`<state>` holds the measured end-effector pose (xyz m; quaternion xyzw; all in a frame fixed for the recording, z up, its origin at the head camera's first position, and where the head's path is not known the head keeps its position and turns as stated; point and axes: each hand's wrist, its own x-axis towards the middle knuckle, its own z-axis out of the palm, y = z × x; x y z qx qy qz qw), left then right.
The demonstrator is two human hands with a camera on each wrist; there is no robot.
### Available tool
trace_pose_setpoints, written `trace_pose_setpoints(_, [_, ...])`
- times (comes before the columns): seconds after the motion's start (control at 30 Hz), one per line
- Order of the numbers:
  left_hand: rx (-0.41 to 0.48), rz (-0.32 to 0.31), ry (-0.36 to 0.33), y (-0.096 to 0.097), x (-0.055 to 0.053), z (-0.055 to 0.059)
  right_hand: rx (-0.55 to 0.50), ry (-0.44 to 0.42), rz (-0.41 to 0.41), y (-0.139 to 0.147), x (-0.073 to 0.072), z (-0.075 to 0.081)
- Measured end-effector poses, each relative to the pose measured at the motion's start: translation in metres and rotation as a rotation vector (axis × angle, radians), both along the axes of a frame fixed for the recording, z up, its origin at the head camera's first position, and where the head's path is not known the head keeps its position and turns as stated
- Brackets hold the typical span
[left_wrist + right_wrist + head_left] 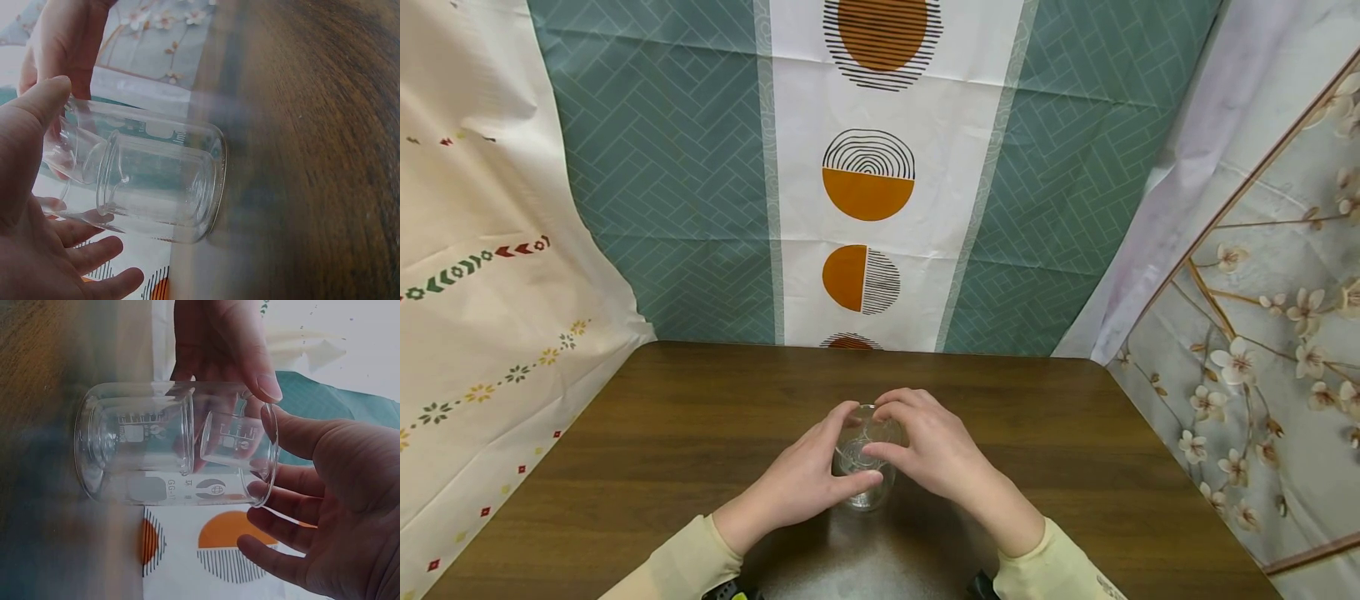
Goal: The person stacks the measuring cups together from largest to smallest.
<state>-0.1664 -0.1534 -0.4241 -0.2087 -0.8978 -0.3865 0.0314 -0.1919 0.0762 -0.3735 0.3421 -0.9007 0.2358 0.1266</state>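
Observation:
A large clear glass beaker stands upright on the table between both hands. Inside it sits a medium beaker, close to the bottom. Higher up, a small beaker with white markings is inside the large beaker's mouth, above the medium one. My left hand holds the large beaker from the left, thumb in front and fingers behind near the top. From the right, my right hand reaches over the rim and pinches the small beaker near its upper edge with thumb and fingertips. Its other fingers are spread.
The dark wooden table extends around the beakers. A patterned green and white cloth hangs behind its far edge. A cream cloth hangs on the left and a flowered one on the right.

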Motion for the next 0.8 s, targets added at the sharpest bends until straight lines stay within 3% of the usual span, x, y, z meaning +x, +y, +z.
trace_pose_setpoints(0.37, [-0.004,0.008,-0.003,0.0010,-0.0007,0.0005,-0.003,-0.035,-0.009,-0.0012,-0.0016,0.0008])
trace_pose_setpoints(0.8, [-0.001,-0.001,0.009,-0.0006,0.0003,-0.0001,0.037,-0.140,0.007,-0.0041,-0.0080,0.0087])
